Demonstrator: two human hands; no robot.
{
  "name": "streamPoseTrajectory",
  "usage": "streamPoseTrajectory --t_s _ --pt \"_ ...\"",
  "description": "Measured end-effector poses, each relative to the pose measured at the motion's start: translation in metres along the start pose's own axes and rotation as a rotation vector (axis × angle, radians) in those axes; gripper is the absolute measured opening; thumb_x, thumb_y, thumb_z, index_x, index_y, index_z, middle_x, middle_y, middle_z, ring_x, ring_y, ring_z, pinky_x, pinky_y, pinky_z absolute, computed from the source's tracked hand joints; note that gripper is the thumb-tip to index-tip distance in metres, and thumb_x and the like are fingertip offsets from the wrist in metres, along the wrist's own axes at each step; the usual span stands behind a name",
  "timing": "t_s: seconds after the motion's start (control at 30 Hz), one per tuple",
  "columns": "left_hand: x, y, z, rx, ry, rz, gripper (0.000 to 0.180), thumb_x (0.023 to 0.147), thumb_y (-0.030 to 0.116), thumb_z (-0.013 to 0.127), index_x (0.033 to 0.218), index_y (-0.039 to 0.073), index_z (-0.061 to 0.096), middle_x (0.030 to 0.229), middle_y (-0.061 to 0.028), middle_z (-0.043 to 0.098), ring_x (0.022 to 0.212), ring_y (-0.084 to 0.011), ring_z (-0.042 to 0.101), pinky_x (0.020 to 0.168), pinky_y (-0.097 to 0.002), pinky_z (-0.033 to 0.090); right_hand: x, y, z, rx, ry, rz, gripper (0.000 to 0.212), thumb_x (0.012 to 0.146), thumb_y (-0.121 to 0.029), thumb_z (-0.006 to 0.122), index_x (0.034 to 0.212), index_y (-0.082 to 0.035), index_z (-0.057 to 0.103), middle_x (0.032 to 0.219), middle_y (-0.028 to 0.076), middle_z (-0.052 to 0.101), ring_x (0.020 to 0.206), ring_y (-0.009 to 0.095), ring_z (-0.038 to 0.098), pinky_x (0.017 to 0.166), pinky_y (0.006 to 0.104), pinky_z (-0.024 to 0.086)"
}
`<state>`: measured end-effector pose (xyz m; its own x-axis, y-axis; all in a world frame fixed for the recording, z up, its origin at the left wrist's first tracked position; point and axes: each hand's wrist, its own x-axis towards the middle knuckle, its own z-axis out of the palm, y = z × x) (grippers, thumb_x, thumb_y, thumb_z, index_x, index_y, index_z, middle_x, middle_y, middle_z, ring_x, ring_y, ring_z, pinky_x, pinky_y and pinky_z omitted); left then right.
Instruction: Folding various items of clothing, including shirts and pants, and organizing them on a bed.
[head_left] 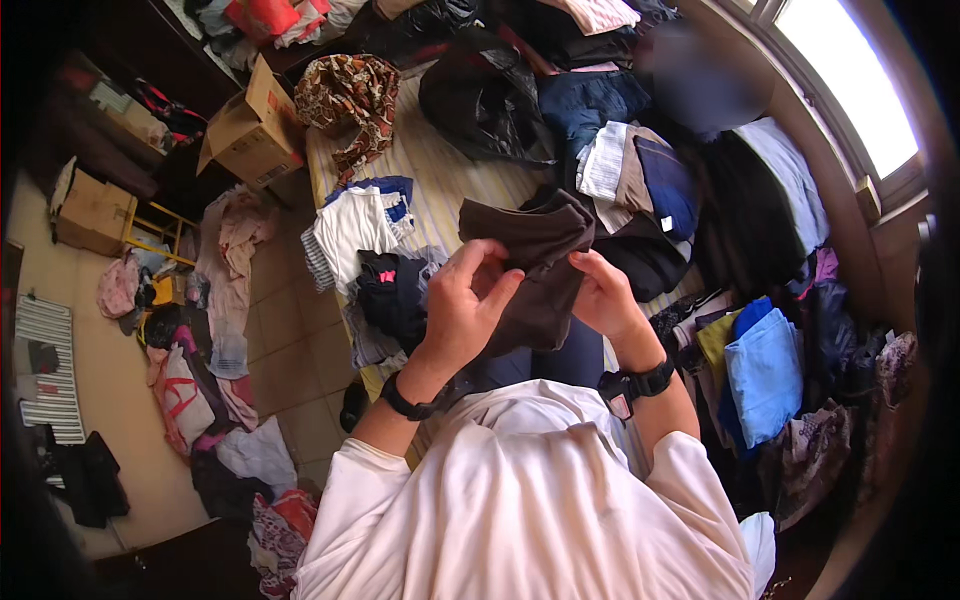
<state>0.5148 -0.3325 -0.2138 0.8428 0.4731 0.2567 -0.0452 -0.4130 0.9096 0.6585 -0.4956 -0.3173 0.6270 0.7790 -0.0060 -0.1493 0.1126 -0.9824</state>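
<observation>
A dark brown cloth garment (pixel 540 290), partly doubled over, hangs between my two hands above my lap. My left hand (pixel 468 295) pinches its left side, thumb and fingers closed on the fabric. On the other side my right hand (pixel 603 293) grips the cloth's edge, with its thumb on top and the other fingers partly hidden. Just left of my left hand lies a loose heap with a white top (pixel 357 232) and a black garment with a pink patch (pixel 390 295). The kind of the brown garment cannot be made out.
Stacked folded clothes (pixel 640 175) lie ahead to the right, beside a black plastic bag (pixel 485 100). A patterned brown cloth (pixel 348 95) is at the bed's far left corner. Cardboard boxes (pixel 258 128) stand left. Light blue folded cloth (pixel 765 365) sits right. Clothes litter the tiled floor (pixel 290 330).
</observation>
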Motion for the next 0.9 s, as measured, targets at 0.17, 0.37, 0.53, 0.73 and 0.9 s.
streamPoseTrajectory --t_s 0.17,0.37,0.53,0.73,0.9 --pt "0.008 -0.004 0.005 0.008 -0.027 -0.066 0.028 0.076 0.005 0.075 0.096 0.001 0.056 0.084 -0.0038 0.058 0.073 -0.0117 0.057 0.064 -0.0264 0.046 0.015 -0.018 0.021 0.013 -0.201 -0.499 0.036 0.101 -0.022 0.046 0.130 -0.001 0.050 0.128 0.007 0.056 0.117 0.016 0.052 0.102 0.0314 0.039" --pt "0.034 -0.015 0.030 0.226 0.284 0.258 0.034 0.070 0.002 0.075 0.095 0.003 0.054 0.080 -0.0052 0.054 0.073 -0.0208 0.056 0.065 -0.0310 0.046 0.023 -0.052 0.028 0.236 -0.300 -0.033 0.045 0.104 -0.030 0.042 0.139 -0.003 0.043 0.134 0.002 0.050 0.122 0.010 0.043 0.104 0.0268 0.034" --pt "0.033 -0.038 0.043 0.115 -0.057 -0.002 0.023 0.072 0.000 0.069 0.088 0.000 0.053 0.083 -0.0124 0.053 0.081 -0.0315 0.058 0.070 -0.0394 0.047 -0.006 -0.076 0.001 -0.021 -0.251 0.179 0.053 0.103 -0.038 0.042 0.147 -0.008 0.034 0.137 0.002 0.047 0.123 0.010 0.041 0.105 0.0271 0.033" --pt "0.023 -0.060 0.074 -0.178 -0.187 -0.003 0.015 0.081 -0.007 0.059 0.095 0.000 0.059 0.084 -0.0059 0.057 0.082 -0.0148 0.059 0.067 -0.0269 0.047 -0.080 -0.080 -0.052 -0.236 -0.236 0.411 0.067 0.101 -0.042 0.046 0.152 -0.008 0.020 0.150 0.007 0.033 0.133 0.017 0.038 0.108 0.0327 0.033" --pt "0.039 -0.058 0.036 0.068 -0.108 0.104 0.009 0.080 -0.002 0.062 0.086 0.000 0.055 0.078 -0.0114 0.053 0.070 -0.0279 0.055 0.063 -0.0356 0.044 -0.250 -0.139 -0.156 -0.911 -0.642 0.785 0.029 0.094 -0.025 0.060 0.110 -0.002 0.067 0.118 0.015 0.064 0.107 0.027 0.062 0.093 0.0338 0.049"
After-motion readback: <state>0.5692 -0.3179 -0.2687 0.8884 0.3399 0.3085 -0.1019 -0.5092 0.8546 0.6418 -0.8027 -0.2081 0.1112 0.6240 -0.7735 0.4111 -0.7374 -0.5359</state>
